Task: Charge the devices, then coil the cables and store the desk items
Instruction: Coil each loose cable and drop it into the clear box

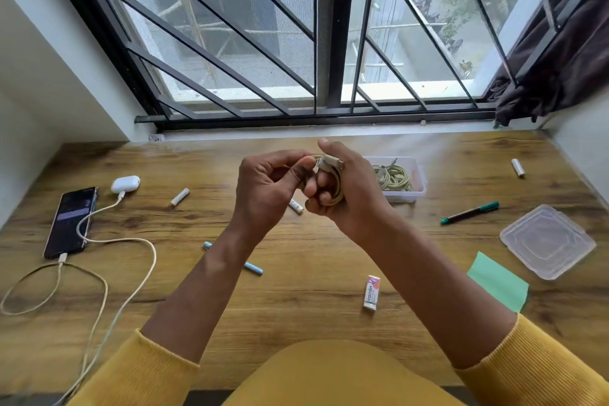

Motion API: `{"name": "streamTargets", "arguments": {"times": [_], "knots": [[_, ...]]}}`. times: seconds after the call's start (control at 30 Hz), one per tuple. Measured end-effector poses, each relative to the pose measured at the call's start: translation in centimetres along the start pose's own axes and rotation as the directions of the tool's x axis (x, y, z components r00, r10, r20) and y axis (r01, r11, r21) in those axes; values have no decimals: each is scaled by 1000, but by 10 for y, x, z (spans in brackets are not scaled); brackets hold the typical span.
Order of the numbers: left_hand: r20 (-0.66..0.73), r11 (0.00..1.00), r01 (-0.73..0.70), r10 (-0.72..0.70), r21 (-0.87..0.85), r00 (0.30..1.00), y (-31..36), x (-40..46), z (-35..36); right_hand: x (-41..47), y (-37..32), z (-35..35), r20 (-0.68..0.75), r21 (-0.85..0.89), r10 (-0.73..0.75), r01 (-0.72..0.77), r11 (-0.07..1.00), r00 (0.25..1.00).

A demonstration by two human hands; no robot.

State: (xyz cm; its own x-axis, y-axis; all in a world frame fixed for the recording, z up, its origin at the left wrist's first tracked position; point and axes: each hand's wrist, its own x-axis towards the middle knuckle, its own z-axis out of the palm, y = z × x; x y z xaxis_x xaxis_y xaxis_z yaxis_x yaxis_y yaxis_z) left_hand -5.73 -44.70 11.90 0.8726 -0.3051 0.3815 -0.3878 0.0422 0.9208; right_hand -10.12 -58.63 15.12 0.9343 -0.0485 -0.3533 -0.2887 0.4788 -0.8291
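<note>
Above the middle of the wooden desk point(296, 290) my right hand point(349, 194) grips a coiled beige cable point(333, 175), its loops wrapped round the fingers. My left hand point(267, 191) pinches the cable's plug end at the top of the coil. A dark phone point(71, 222) lies at the left with a beige cable point(56, 287) plugged into its near end. Behind it sits a white earbuds case point(125, 184) with a white cable point(138, 273) plugged in. A clear plastic box point(417, 184) behind my right hand holds another coiled cable point(393, 176).
Loose on the desk: batteries point(180, 197) point(296, 206) point(518, 167), a blue pen point(252, 268), a green marker point(469, 213), an eraser point(371, 292), a green sticky pad point(499, 282) and the clear box lid point(547, 241). A barred window and sill run along the far edge.
</note>
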Motion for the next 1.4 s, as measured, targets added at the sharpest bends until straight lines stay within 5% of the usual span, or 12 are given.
{"name": "streamTargets", "arguments": {"times": [0.17, 0.27, 0.37, 0.47, 0.63, 0.77, 1.13, 1.23, 1.3, 1.4], "knots": [[-61, 986, 142, -148, -92, 987, -10, -6, 1, 9, 5, -10, -164, 216, 28, 8, 976, 986], [-54, 951, 264, -275, -158, 960, -16, -11, -2, 10, 8, -20, -105, 289, -7, 38, 957, 994], [-66, 917, 361, -376, -170, 924, -21, -13, -2, 9, 14, -22, 12, 201, -116, 111, 973, 993], [-92, 896, 416, -432, -157, 897, -22, -14, 3, 8, 23, -21, 12, -80, -276, 276, 958, 961], [-45, 870, 489, -491, -59, 870, -21, -16, 11, 19, 39, -27, -43, -506, -514, 424, 751, 857], [-26, 863, 503, -505, -52, 863, -15, -15, 16, 22, 45, -29, 44, -709, -651, 483, 514, 757], [-157, 822, 545, -523, 165, 837, -25, -8, 25, 24, 49, -31, 321, -839, -798, 544, 10, 510], [-235, 792, 548, -498, 270, 835, -21, -9, 29, 24, 49, -30, 220, -805, -825, 575, 148, 520], [-283, 819, 491, -415, 298, 864, -17, -9, 31, 22, 49, -27, 26, -698, -777, 568, 436, 629], [-278, 912, 307, -230, 272, 932, -14, -11, 34, 21, 43, -22, -213, -298, -511, 443, 846, 833]]}}
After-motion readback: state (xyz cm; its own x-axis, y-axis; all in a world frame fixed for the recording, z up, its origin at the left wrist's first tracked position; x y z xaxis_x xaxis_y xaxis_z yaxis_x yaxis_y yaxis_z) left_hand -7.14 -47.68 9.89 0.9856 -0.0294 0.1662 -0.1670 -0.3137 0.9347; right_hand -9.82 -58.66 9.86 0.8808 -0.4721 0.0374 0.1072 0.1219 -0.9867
